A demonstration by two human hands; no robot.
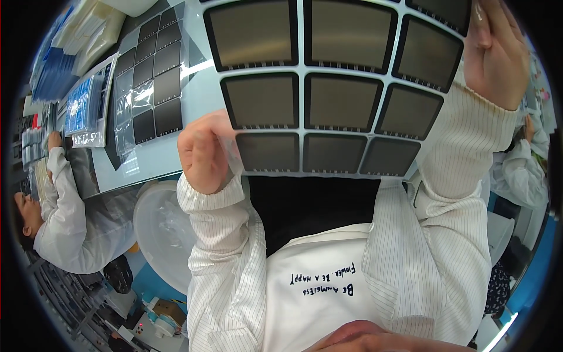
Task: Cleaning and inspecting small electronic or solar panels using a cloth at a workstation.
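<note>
You have a large sheet of dark rectangular panels (pixel 264 100) raised in front of you, its near edge just beyond your lap and its far part running out of view. The panels have rounded corners and sit in rows, with pale strips between them and a row of small marks along each one's near edge. Your left hand (pixel 202 152) is curled nearly into a fist at the left edge, closed on the sheet's clear margin, with some of that film lying across the fingers. Your right hand (pixel 498 61) is farther off at the right edge, palm side showing and fingers fairly straight; their far ends are cut off, so you cannot tell how firmly it grips. To the left, on the pale worktable (pixel 202 94), lies a smaller sheet of dark panels (pixel 167 86) under glossy clear film. Left of that is a blue-and-white packet (pixel 82 108), with a stack of plastic sleeves (pixel 56 76) farther away. Nearer, a round white tub (pixel 167 229) stands below the table beside your left sleeve. A co-worker in a white coat (pixel 82 234) is at the left, and another person in white (pixel 525 170) is at the right.
</note>
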